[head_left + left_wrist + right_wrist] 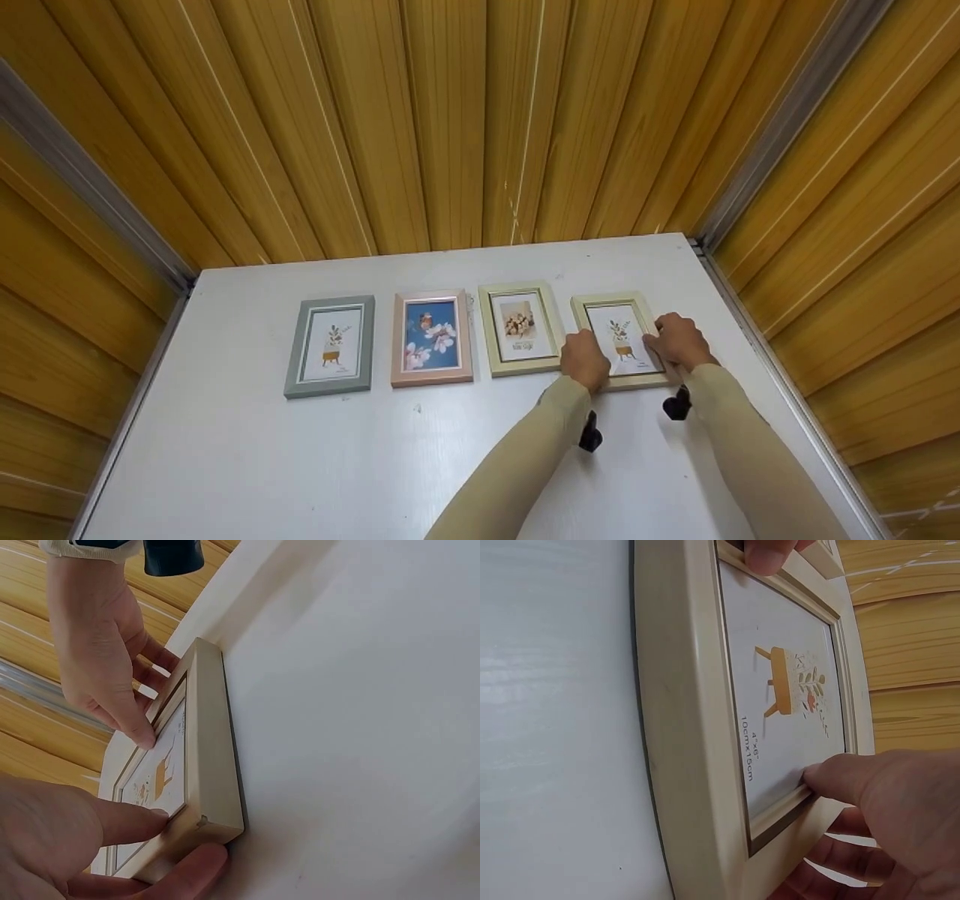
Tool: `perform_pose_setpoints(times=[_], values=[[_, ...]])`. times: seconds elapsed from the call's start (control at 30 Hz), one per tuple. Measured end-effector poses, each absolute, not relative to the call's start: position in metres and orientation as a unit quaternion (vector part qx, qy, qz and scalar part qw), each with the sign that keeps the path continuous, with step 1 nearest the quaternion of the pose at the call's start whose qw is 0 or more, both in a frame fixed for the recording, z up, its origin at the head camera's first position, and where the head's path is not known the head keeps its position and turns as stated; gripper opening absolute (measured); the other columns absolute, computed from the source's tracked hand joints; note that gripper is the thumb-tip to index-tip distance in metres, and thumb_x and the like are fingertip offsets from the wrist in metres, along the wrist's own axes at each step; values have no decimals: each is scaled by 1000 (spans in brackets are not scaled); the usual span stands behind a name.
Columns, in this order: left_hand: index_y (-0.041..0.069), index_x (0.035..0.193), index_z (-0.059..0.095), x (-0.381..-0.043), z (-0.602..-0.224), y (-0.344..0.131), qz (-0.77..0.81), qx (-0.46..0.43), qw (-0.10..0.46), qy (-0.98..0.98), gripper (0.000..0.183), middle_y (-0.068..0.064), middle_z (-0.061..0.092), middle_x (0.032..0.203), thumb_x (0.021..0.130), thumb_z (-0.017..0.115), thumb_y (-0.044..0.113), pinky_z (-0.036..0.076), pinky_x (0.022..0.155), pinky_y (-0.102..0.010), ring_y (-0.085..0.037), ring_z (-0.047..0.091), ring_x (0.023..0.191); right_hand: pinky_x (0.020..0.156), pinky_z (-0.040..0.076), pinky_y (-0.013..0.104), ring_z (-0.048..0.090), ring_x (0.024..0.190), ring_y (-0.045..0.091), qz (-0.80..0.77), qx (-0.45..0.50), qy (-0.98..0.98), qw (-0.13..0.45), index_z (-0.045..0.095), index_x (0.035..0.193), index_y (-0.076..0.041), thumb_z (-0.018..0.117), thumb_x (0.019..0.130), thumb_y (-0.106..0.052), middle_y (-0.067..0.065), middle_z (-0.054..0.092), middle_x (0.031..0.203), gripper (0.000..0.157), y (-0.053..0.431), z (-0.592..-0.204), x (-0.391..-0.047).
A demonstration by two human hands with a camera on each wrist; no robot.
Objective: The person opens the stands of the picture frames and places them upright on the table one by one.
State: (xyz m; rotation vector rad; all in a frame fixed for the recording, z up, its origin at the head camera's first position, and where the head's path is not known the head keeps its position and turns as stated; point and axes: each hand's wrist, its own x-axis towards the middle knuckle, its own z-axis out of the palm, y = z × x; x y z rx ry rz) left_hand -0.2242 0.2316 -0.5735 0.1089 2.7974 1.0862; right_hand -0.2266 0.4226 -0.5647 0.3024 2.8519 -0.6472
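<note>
A cream picture frame (621,339) with a potted-plant print stands upright against the white wall panel (450,465), rightmost in a row. My left hand (586,361) grips its left side; in the left wrist view the thumb (135,823) lies on the front and a finger reaches round the edge. On the opposite side my right hand (681,341) holds the frame, thumb on the print's border and fingers behind the outer edge, as the right wrist view shows. A thin dark gap runs between the frame (697,727) and the wall. What backs the frame is hidden.
Left of it hang a cream frame (523,330) with a brownish print, a pink frame (432,337) with a bird and blossoms, and a grey-green frame (330,346). Yellow wood-look panels (450,127) and grey metal rails (795,82) surround the white panel.
</note>
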Motion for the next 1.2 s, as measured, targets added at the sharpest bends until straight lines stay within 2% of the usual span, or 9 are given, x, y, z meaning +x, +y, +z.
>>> perform_pose_setpoints(times=[0.2,0.43,0.57,0.73,0.9,1.0,1.2], values=[[6,78,72,-221,-573,230,368,33,62,927,7,-9,72,78,84,77,3,54,57,-36,-14,61,63,68,49,45,58,79,29,-214,109,966,100,63,117,12,65,99,-22,22,68,99,38,419,-563,-226],[8,73,69,-220,-571,231,375,26,48,925,16,-6,71,74,86,78,8,53,54,-35,-14,64,63,68,49,45,60,81,30,-218,119,966,72,61,125,10,62,100,-23,28,68,111,41,419,-557,-226],[6,78,72,-219,-569,229,389,30,24,921,12,-6,72,75,86,80,10,53,54,-34,-14,66,64,67,49,45,63,81,31,-232,123,964,31,61,127,8,62,101,-23,27,68,113,41,418,-552,-224],[4,90,71,-218,-567,225,403,48,-11,914,9,-10,74,82,88,78,8,56,59,-35,-21,73,75,67,52,49,67,84,36,-244,129,961,-34,60,131,7,62,101,-23,26,69,110,43,414,-549,-221],[3,106,70,-218,-569,222,412,64,-33,908,17,-14,75,92,90,73,2,57,61,-37,-25,75,81,77,51,56,64,98,43,-252,150,953,-73,55,138,8,60,102,-24,28,64,115,49,407,-550,-218],[4,108,69,-219,-570,219,407,77,-50,909,19,-15,75,92,89,72,1,58,62,-38,-26,75,81,79,50,58,63,100,44,-254,157,949,-99,54,139,7,59,102,-25,29,62,117,50,404,-551,-218],[5,110,68,-220,-569,214,397,99,-87,908,22,-14,75,90,89,74,2,58,63,-37,-25,75,82,75,49,57,63,94,43,-257,155,942,-151,57,137,6,61,101,-25,26,63,112,48,398,-552,-219]])
